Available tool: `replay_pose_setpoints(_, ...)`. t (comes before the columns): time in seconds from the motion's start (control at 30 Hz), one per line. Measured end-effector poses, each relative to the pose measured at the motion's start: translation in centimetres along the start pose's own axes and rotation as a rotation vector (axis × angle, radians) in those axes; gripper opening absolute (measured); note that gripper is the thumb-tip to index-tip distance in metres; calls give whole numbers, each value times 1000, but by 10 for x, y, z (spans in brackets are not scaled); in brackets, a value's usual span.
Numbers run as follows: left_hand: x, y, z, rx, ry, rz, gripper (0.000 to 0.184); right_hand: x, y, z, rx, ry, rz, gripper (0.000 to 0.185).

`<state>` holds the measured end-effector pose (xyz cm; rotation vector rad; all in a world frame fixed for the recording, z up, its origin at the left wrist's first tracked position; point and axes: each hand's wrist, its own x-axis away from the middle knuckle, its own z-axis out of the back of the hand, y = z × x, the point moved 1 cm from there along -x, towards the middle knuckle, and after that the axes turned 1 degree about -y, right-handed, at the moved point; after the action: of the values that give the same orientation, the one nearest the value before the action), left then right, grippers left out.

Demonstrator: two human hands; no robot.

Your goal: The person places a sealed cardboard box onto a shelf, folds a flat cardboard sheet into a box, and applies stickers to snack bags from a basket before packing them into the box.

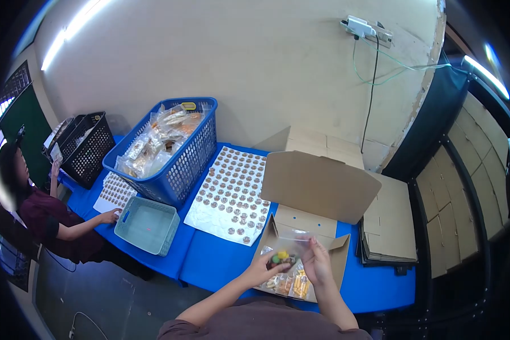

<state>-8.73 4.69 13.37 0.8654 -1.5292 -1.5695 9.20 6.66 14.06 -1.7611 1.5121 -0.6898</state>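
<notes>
A clear zip bag (283, 256) with small green, yellow and brown pieces inside hangs between my hands. My left hand (259, 271) grips its lower left side, fingers closed on the plastic. Up at the zip end, my right hand (317, 262) pinches the bag's right corner. Just below is an open cardboard box (335, 258), its lid (321, 184) raised at the back. Inside the box lie several clear packets, among them one with yellow-orange pieces (301, 285). My hands and the held bag hide part of the box's inside.
A sticker sheet (232, 190) lies on the blue table (209, 258) left of the box. Beyond it stand a blue basket (178, 175) of packets and a pale green tray (147, 225). Flat cardboard (386, 218) is stacked at right. A co-worker (51, 218) works at far left.
</notes>
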Motion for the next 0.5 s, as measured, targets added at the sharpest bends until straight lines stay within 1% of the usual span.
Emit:
replay_pose_setpoints(0.07,-2,-3,-5,259,79,56,46,3,5,-4,-59,92,-10,32)
replay_pose_setpoints(0.1,-3,-7,-9,245,179,-13,40,6,0,-19,76,123,-11,33)
replay_pose_setpoints(0.13,-3,-8,-11,244,162,-4,40,11,5,-22,72,140,-6,33)
replay_pose_setpoints(0.2,-4,-7,-10,247,203,-25,42,21,12,-24,453,78,-38,34)
replay_pose_setpoints(0.23,-4,-7,-10,247,221,-37,44,23,14,-18,486,51,-109,32)
replay_pose_setpoints(0.27,-5,-9,-10,247,201,-32,44,23,15,-14,484,71,-104,32)
replay_pose_setpoints(0.33,-5,-14,-11,83,175,31,44,22,16,-9,398,145,-123,27)
replay_pose_setpoints(0.37,-5,-16,-14,34,163,104,45,21,16,-3,389,151,-119,27)
replay_pose_setpoints(0.4,-6,-15,-15,33,142,113,45,21,16,2,383,173,-117,27)
replay_pose_setpoints(0.47,-10,-14,-21,114,77,172,47,22,16,12,461,245,-20,29)
replay_pose_setpoints(0.5,-16,-21,-23,60,32,-13,49,23,17,23,510,373,29,31)
